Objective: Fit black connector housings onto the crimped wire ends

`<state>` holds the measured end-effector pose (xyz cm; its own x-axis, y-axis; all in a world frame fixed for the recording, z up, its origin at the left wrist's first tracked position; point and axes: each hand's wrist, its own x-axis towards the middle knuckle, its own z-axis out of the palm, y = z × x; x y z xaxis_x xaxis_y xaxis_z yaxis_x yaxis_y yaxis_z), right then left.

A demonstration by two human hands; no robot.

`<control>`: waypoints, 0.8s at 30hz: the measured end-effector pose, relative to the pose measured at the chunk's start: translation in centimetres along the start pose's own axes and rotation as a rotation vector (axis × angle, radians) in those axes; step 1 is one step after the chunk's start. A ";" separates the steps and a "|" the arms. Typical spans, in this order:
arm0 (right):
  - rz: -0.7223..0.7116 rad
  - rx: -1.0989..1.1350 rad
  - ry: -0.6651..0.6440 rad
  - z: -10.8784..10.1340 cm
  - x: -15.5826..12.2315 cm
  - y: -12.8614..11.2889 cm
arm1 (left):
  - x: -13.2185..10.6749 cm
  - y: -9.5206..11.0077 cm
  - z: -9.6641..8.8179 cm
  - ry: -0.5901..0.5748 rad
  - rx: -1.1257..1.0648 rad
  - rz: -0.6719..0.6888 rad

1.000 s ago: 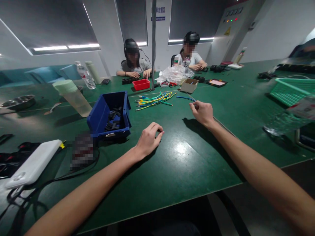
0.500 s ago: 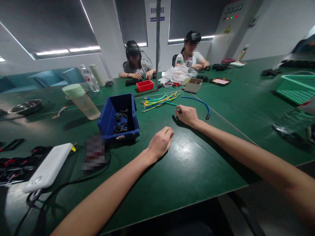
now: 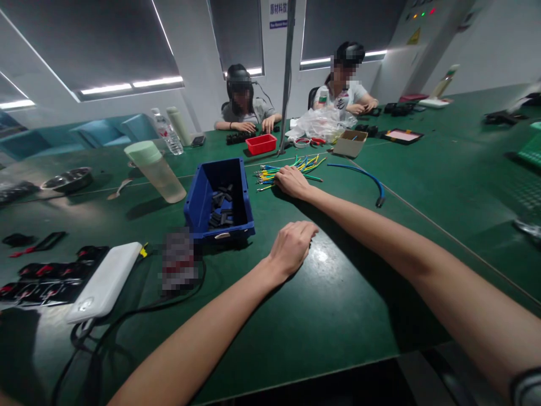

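My right hand point(image 3: 291, 181) reaches over a bunch of yellow, green and blue wires point(image 3: 310, 163) with metal ends. Its fingers are curled down onto the wires near those ends; the fingertips are partly hidden. Closer to me, my left hand point(image 3: 293, 245) rests on the green table with its fingers bent together. Whatever may be in it is hidden. Left of both hands stands a blue bin point(image 3: 249, 206) holding several small black parts. A bent length of blue wires point(image 3: 368, 178) with a black connector at its near end lies right of the bunch.
Two people work across the table point(image 3: 443, 197). A red tray point(image 3: 261, 145), a plastic bag point(image 3: 323, 121) and a small cardboard box point(image 3: 350, 145) lie near a pole point(image 3: 288, 79). At left are a green-lidded bottle point(image 3: 156, 172), a white power bank point(image 3: 105, 282) and cables.
My right hand has moved left, from beside the wire bunch onto it. My left hand stays low on the table, its fingers still bent. The view has turned slightly left.
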<state>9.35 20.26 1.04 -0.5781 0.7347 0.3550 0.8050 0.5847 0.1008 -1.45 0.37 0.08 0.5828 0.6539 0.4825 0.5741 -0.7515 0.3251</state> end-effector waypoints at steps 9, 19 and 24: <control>0.059 0.091 -0.015 1.7 1.0 -0.1 | 0.2 -0.3 0.1 0.036 -0.056 -0.059; -0.023 0.064 -0.036 0.1 0.6 -0.9 | 0.5 -1.1 0.1 0.249 -0.352 -0.284; -0.088 0.052 -0.088 -0.9 0.3 -1.7 | 0.5 -1.2 0.1 0.279 -0.392 -0.322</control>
<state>7.96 19.20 1.82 -0.6572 0.7061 0.2636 0.7443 0.6632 0.0792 -1.75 1.60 -0.11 0.2100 0.8472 0.4880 0.4107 -0.5294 0.7423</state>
